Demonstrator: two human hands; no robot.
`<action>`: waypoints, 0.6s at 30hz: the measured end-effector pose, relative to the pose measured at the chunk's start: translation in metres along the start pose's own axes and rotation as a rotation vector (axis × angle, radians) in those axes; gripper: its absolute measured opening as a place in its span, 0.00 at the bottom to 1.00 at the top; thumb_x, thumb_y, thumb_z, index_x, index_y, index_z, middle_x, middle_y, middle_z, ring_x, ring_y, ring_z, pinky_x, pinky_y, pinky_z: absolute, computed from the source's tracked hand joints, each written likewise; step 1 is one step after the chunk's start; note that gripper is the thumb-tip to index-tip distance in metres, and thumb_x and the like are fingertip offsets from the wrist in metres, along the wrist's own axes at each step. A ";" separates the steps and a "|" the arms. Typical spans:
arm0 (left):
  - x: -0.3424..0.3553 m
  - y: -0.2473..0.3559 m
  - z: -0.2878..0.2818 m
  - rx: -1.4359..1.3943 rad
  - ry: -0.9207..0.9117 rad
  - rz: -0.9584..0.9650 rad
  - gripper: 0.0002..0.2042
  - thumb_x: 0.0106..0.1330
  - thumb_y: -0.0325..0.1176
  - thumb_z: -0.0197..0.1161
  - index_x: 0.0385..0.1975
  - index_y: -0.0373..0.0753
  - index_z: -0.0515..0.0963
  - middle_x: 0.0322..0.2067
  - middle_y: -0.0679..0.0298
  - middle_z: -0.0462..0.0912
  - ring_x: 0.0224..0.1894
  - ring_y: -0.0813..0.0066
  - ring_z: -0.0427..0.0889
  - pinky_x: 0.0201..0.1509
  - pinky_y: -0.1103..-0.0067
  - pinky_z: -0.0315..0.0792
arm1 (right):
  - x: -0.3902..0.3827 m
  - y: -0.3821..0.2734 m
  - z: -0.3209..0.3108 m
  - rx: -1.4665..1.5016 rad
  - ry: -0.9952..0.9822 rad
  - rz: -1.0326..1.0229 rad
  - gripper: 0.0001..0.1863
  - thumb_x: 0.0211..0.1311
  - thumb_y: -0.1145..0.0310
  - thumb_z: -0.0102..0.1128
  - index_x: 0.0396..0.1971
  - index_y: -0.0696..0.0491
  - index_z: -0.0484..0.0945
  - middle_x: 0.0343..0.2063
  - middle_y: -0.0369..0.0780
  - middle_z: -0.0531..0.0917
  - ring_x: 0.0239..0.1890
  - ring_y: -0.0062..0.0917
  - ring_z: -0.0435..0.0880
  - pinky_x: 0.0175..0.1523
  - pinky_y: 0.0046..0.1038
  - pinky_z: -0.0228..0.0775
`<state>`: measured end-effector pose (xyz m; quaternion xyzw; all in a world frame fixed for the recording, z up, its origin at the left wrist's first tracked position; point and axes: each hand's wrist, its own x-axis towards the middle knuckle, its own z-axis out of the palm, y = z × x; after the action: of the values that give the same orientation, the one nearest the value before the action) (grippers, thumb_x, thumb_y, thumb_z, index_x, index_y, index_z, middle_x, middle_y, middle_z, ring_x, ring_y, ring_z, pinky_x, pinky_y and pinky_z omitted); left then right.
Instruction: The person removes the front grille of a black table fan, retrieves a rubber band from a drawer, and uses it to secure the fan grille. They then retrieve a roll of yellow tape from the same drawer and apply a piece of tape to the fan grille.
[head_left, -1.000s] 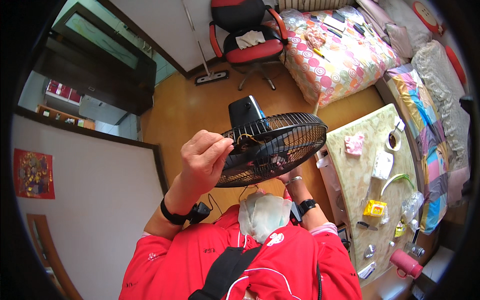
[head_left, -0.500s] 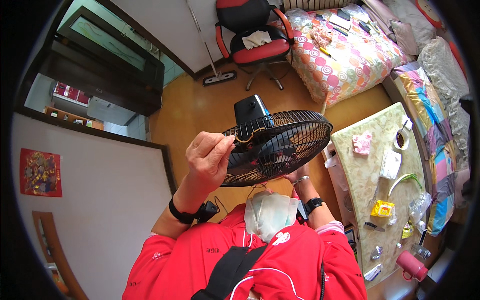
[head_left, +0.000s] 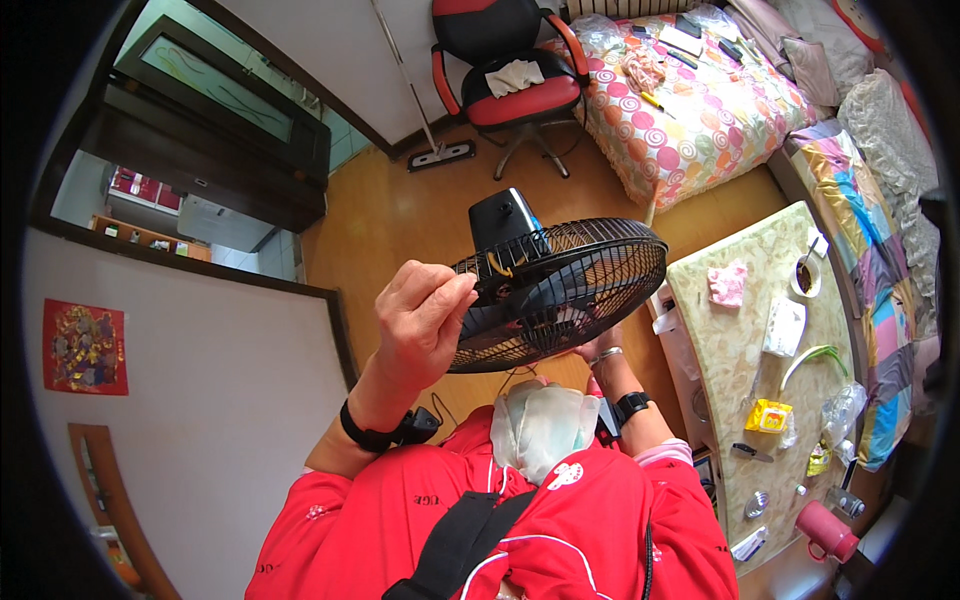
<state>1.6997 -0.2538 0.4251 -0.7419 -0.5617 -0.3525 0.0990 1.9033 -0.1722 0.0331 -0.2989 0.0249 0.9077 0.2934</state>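
A black electric fan head (head_left: 585, 285), with a wire cage and motor housing (head_left: 505, 220), is held tilted in front of my body. My left hand (head_left: 425, 320) is closed in a pinch at the cage's left rim, on a thin yellow tie (head_left: 505, 268) looped there. My right hand (head_left: 600, 348) grips the fan from below on the right, its fingers partly hidden by the cage. A pale cloth (head_left: 540, 430) lies against my red jacket beneath the fan.
At right stands a marble-look table (head_left: 700, 385) with a bowl, knife, scallions, packets and pink thermos (head_left: 825, 530). Behind are a red-and-black office chair (head_left: 520, 105), a flat mop (head_left: 440, 158) and a bed (head_left: 680, 150). A white wall (head_left: 200, 390) and doorway (head_left: 140, 220) are at left.
The view has shifted, with the room appearing lower and further right. The yellow loop at my left fingertips looks narrower than before, and both hands still hold on.
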 end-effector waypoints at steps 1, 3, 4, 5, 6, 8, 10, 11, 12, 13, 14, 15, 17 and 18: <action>0.000 0.000 0.001 -0.005 -0.003 -0.019 0.09 0.57 0.20 0.70 0.38 0.32 0.83 0.30 0.59 0.80 0.30 0.63 0.78 0.33 0.73 0.73 | -0.001 -0.001 0.002 0.021 -0.065 0.019 0.45 0.65 0.24 0.28 0.64 0.44 0.71 0.57 0.40 0.81 0.55 0.39 0.82 0.53 0.52 0.77; 0.000 0.001 0.002 0.022 0.004 -0.014 0.10 0.56 0.20 0.70 0.38 0.32 0.83 0.30 0.59 0.80 0.30 0.63 0.78 0.33 0.73 0.73 | -0.001 -0.001 0.002 -0.026 0.048 0.029 0.46 0.64 0.23 0.27 0.65 0.43 0.71 0.58 0.40 0.81 0.56 0.40 0.81 0.53 0.51 0.76; 0.000 0.001 0.003 0.056 0.013 0.010 0.11 0.55 0.19 0.70 0.38 0.32 0.82 0.30 0.59 0.79 0.30 0.63 0.78 0.33 0.73 0.74 | -0.001 -0.001 0.001 -0.050 0.084 0.027 0.46 0.64 0.22 0.27 0.65 0.43 0.71 0.58 0.40 0.80 0.57 0.40 0.80 0.53 0.51 0.76; 0.000 0.001 0.003 0.090 0.022 0.043 0.11 0.54 0.19 0.71 0.38 0.32 0.82 0.30 0.59 0.79 0.30 0.62 0.78 0.32 0.73 0.74 | 0.002 0.001 0.000 -0.017 0.091 0.018 0.47 0.63 0.21 0.27 0.65 0.43 0.70 0.60 0.40 0.79 0.58 0.39 0.80 0.54 0.52 0.76; 0.000 0.001 0.003 0.092 0.021 0.045 0.11 0.54 0.19 0.71 0.38 0.32 0.82 0.30 0.59 0.79 0.30 0.62 0.78 0.32 0.73 0.74 | 0.005 0.002 -0.003 -0.008 0.081 0.018 0.48 0.62 0.21 0.27 0.65 0.43 0.70 0.61 0.39 0.78 0.59 0.39 0.78 0.55 0.53 0.74; 0.001 0.001 0.003 0.093 0.018 0.061 0.12 0.53 0.19 0.70 0.38 0.32 0.82 0.30 0.59 0.80 0.30 0.62 0.78 0.33 0.73 0.74 | 0.010 0.005 -0.010 0.011 0.193 0.018 0.48 0.61 0.20 0.27 0.65 0.42 0.70 0.63 0.38 0.76 0.62 0.40 0.76 0.59 0.56 0.70; 0.001 0.001 0.003 0.087 0.009 0.069 0.11 0.53 0.19 0.70 0.38 0.31 0.82 0.30 0.59 0.80 0.30 0.62 0.78 0.33 0.73 0.74 | 0.013 0.006 -0.016 0.026 0.044 0.023 0.48 0.61 0.19 0.26 0.66 0.41 0.69 0.65 0.38 0.74 0.64 0.40 0.73 0.62 0.58 0.64; 0.001 0.001 0.002 0.085 0.006 0.070 0.11 0.53 0.19 0.70 0.37 0.31 0.82 0.30 0.59 0.80 0.30 0.62 0.78 0.33 0.73 0.74 | 0.014 0.006 -0.018 0.039 0.073 0.029 0.49 0.60 0.19 0.26 0.66 0.40 0.69 0.67 0.37 0.73 0.66 0.41 0.71 0.64 0.59 0.61; 0.001 0.001 0.002 0.083 0.004 0.067 0.11 0.53 0.19 0.70 0.37 0.31 0.82 0.30 0.59 0.80 0.30 0.62 0.78 0.33 0.73 0.74 | 0.014 0.006 -0.019 0.027 0.032 0.035 0.49 0.60 0.19 0.26 0.66 0.40 0.69 0.67 0.37 0.72 0.67 0.41 0.70 0.64 0.60 0.60; 0.002 0.001 0.002 0.081 0.001 0.064 0.11 0.53 0.19 0.70 0.37 0.31 0.82 0.30 0.59 0.80 0.30 0.62 0.78 0.33 0.73 0.74 | 0.014 0.005 -0.020 0.012 0.062 0.035 0.49 0.60 0.19 0.26 0.66 0.40 0.69 0.68 0.37 0.72 0.67 0.41 0.69 0.65 0.60 0.58; 0.002 0.001 0.002 0.076 -0.007 0.061 0.11 0.53 0.19 0.70 0.37 0.31 0.82 0.30 0.59 0.79 0.29 0.62 0.78 0.32 0.73 0.74 | 0.014 0.005 -0.020 -0.003 0.093 0.034 0.49 0.60 0.18 0.25 0.66 0.39 0.69 0.68 0.37 0.71 0.68 0.41 0.68 0.66 0.60 0.56; 0.003 0.001 0.002 0.053 -0.012 0.045 0.11 0.53 0.19 0.70 0.37 0.31 0.82 0.30 0.59 0.79 0.29 0.62 0.78 0.32 0.73 0.74 | 0.013 0.004 -0.019 0.000 0.110 0.040 0.49 0.60 0.18 0.25 0.67 0.39 0.69 0.69 0.37 0.71 0.68 0.41 0.68 0.66 0.60 0.56; 0.004 0.001 0.001 0.006 -0.026 -0.001 0.11 0.53 0.19 0.71 0.37 0.31 0.82 0.30 0.59 0.79 0.29 0.62 0.77 0.32 0.72 0.73 | 0.013 0.003 -0.017 0.008 0.147 0.047 0.49 0.60 0.18 0.25 0.67 0.40 0.69 0.69 0.37 0.70 0.69 0.41 0.67 0.66 0.60 0.56; 0.004 0.002 0.002 0.017 -0.027 0.005 0.11 0.53 0.19 0.70 0.37 0.31 0.82 0.30 0.58 0.79 0.29 0.62 0.77 0.32 0.72 0.73 | 0.012 0.003 -0.017 0.002 0.148 0.048 0.49 0.60 0.18 0.25 0.67 0.39 0.69 0.69 0.37 0.70 0.69 0.41 0.67 0.67 0.60 0.55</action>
<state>1.7025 -0.2505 0.4267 -0.7470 -0.5641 -0.3376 0.0986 1.9026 -0.1716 0.0123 -0.3643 0.0549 0.8898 0.2692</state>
